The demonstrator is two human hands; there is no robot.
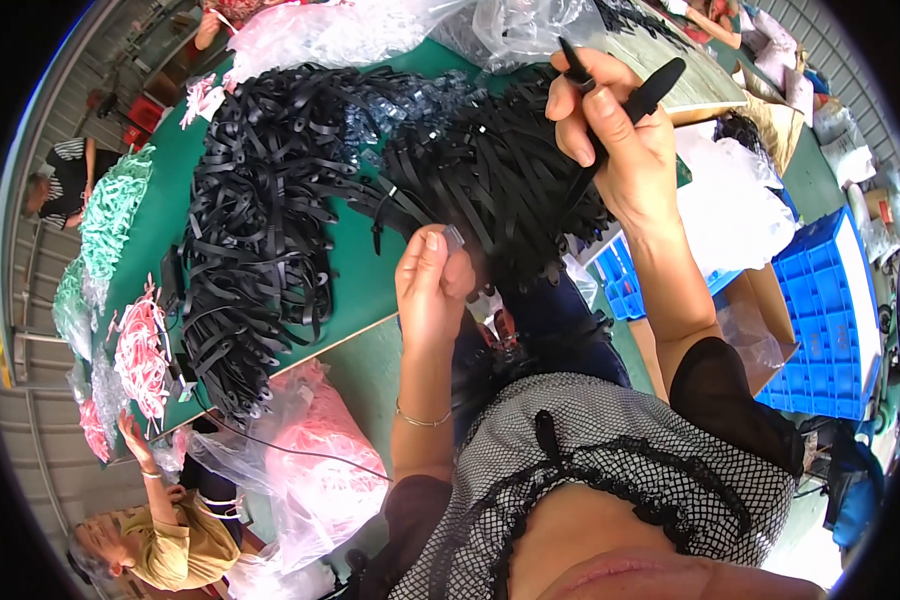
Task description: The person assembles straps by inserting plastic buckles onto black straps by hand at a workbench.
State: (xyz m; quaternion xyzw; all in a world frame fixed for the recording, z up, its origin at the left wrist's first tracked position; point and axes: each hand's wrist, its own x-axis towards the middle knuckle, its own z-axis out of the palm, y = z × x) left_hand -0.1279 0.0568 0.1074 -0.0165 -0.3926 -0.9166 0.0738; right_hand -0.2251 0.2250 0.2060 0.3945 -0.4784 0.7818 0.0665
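My right hand (pixel 625 150) is raised over the right end of the table, fingers closed round a black strap (pixel 658 85) whose rounded end sticks out past the thumb. A thinner black tip (pixel 572 58) pokes up between its fingers; whether it belongs to the same strap I cannot tell. Lower and nearer me, my left hand (pixel 432 275) pinches a small see-through plastic piece (pixel 454 238). Just beyond it lies a heap of black straps (pixel 490 165). Another, longer heap of black straps (pixel 260 220) spreads to the left. Small see-through pieces (pixel 400 105) lie between the heaps.
Green table (pixel 365 290) under the heaps. Pink cords (pixel 142 355) and green cords (pixel 115 215) lie left; a bag of pink goods (pixel 320 430) stands below. Blue crates (pixel 820 310) and a cardboard box (pixel 765 320) are right. A co-worker (pixel 175 530) sits lower left.
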